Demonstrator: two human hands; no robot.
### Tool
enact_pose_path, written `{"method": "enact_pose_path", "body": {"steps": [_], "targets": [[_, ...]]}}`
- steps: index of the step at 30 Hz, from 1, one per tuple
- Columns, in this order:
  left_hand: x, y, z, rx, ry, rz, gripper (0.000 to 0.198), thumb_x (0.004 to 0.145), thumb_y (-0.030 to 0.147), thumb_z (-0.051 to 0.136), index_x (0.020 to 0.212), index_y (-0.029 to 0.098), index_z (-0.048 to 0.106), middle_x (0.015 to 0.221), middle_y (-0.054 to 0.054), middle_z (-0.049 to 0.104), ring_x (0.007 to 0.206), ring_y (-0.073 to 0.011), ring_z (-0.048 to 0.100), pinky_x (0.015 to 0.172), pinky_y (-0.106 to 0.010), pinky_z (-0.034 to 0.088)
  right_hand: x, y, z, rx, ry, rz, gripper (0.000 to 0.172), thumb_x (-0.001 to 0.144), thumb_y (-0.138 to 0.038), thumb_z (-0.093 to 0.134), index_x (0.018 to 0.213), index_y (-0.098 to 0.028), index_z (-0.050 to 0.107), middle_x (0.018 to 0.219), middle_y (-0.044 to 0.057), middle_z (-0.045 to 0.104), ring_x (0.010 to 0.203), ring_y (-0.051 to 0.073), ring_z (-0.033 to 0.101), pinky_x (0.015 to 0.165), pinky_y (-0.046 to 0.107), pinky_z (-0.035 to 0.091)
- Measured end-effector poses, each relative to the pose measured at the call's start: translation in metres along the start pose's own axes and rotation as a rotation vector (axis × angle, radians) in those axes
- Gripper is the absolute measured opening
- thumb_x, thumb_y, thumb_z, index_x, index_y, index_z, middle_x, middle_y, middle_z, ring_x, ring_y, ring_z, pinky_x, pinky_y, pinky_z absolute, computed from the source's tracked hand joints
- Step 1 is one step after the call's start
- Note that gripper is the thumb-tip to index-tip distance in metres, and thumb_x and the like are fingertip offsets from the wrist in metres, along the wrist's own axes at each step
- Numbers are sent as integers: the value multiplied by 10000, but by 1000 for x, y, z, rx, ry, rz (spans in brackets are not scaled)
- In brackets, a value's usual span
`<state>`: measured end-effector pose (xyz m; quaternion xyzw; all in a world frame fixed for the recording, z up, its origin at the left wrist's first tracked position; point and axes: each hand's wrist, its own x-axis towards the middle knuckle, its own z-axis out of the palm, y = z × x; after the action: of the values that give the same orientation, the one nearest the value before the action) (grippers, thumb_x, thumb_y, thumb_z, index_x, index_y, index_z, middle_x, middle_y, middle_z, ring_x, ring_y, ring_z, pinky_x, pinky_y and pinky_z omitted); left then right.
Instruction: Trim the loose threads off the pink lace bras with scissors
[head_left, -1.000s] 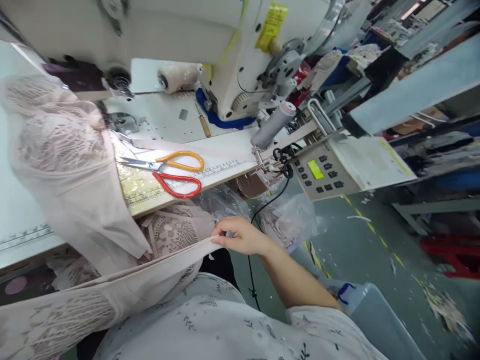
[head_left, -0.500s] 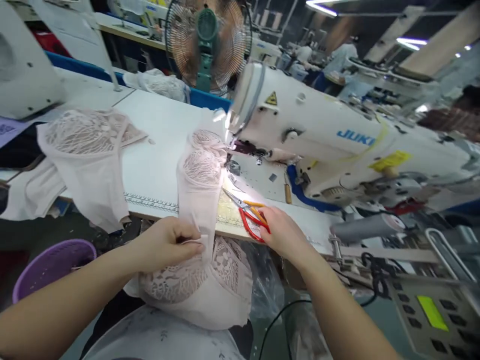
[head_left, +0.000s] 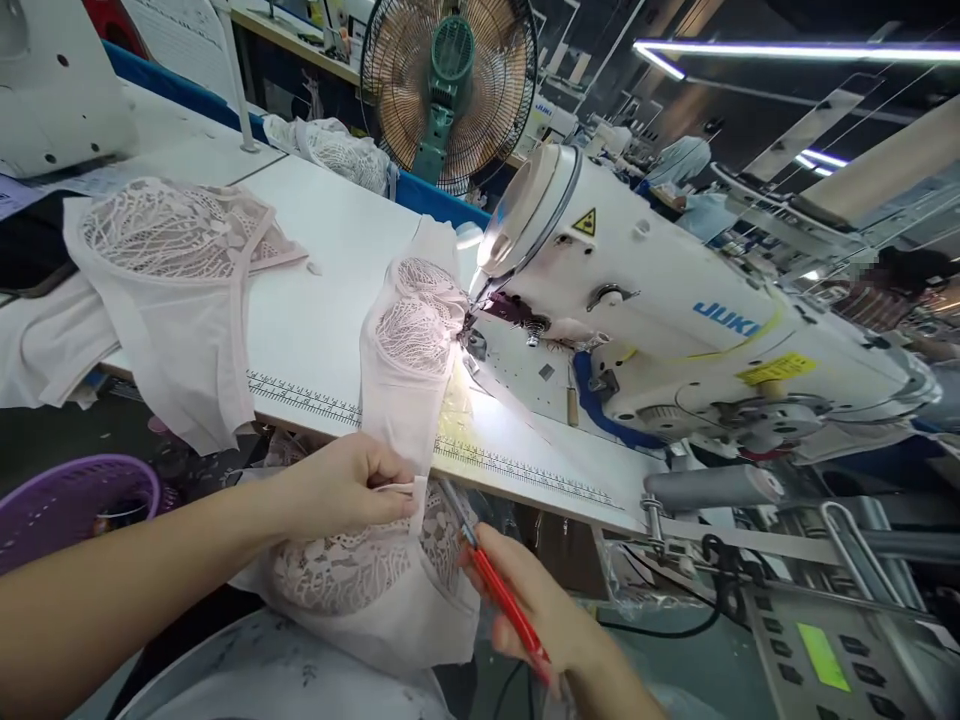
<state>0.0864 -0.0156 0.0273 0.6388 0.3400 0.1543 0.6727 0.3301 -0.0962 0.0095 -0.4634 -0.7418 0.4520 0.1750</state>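
Observation:
My left hand (head_left: 341, 487) pinches a strip of the pale pink lace garment (head_left: 409, 360) just below the table's front edge. The garment runs from under the needle of the white sewing machine (head_left: 660, 310) down over the edge into my lap. My right hand (head_left: 536, 610) grips the red-handled scissors (head_left: 480, 565), blades pointing up-left and their tips close beside the pinched strip.
A second pink lace piece (head_left: 169, 270) hangs over the white table (head_left: 322, 270) at left. A purple basket (head_left: 71, 500) sits on the floor at lower left. A fan (head_left: 450, 90) stands behind the table. A control panel (head_left: 825, 650) juts out at lower right.
My right hand has lifted the scissors off the table and brought them down in front of the edge, next to the strip my left hand holds. The view shifted slightly.

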Motion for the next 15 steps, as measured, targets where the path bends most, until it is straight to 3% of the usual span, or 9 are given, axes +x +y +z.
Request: {"method": "enact_pose_path", "body": {"steps": [4, 10, 15], "targets": [[2, 0, -1, 9, -21, -14, 262, 758, 268, 541, 546, 167, 424, 510, 60, 317, 470, -73, 254, 451, -236, 176, 6, -1, 5, -66, -92, -27, 723, 601, -933, 232, 683, -217, 282, 647, -34, 338, 561, 113, 243, 489, 256, 245], [2, 3, -3, -8, -29, -104, 215, 720, 286, 569, 565, 158, 495, 502, 58, 324, 465, -80, 259, 455, -244, 176, 11, -5, 1, -102, -139, -3, 645, 668, -855, 351, 686, -215, 267, 655, -31, 345, 572, 115, 239, 493, 252, 229], [3, 6, -3, -30, -44, -153, 162, 675, 277, 586, 587, 142, 574, 467, 68, 292, 441, -78, 233, 437, -242, 150, 10, -4, 1, -60, -138, 8, 675, 654, -887, 314, 677, -214, 267, 652, -30, 333, 579, 116, 239, 501, 252, 228]]}}
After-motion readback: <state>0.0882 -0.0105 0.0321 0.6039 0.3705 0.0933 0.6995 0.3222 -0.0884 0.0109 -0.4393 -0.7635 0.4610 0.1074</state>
